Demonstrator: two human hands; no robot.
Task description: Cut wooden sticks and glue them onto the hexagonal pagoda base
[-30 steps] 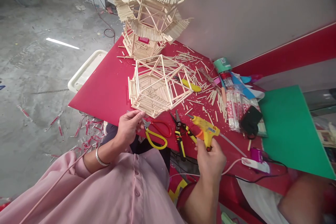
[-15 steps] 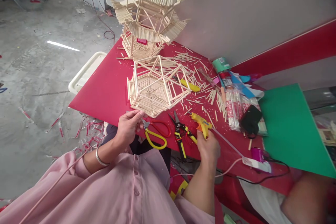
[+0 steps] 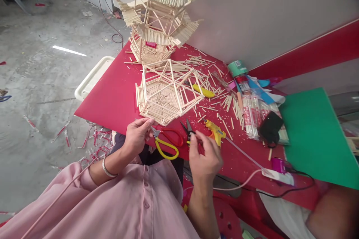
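My left hand (image 3: 138,134) pinches the near edge of a six-sided frame (image 3: 161,99) built of thin wooden sticks, with a woven-looking stick floor. Below those fingers lie scissors (image 3: 168,147) with one red and one yellow handle. My right hand (image 3: 206,157) hovers over the black-and-yellow cutters (image 3: 188,129), thumb and forefinger apart, with nothing visible between them; it covers most of their handles. Just beyond it, a yellow glue gun (image 3: 215,130) rests on the red table (image 3: 106,93).
A tall tiered stick pagoda (image 3: 162,15) stands at the back. Loose sticks (image 3: 207,78) and a yellow-handled tool (image 3: 203,90) lie to the right of the frame. Bagged sticks (image 3: 251,115), a black object (image 3: 270,127) and a green board (image 3: 316,138) are further right. A power strip (image 3: 277,176) has cords.
My right hand has let go of the glue gun, leaving it on the table, and has moved left over the cutters. My left hand keeps its hold on the frame.
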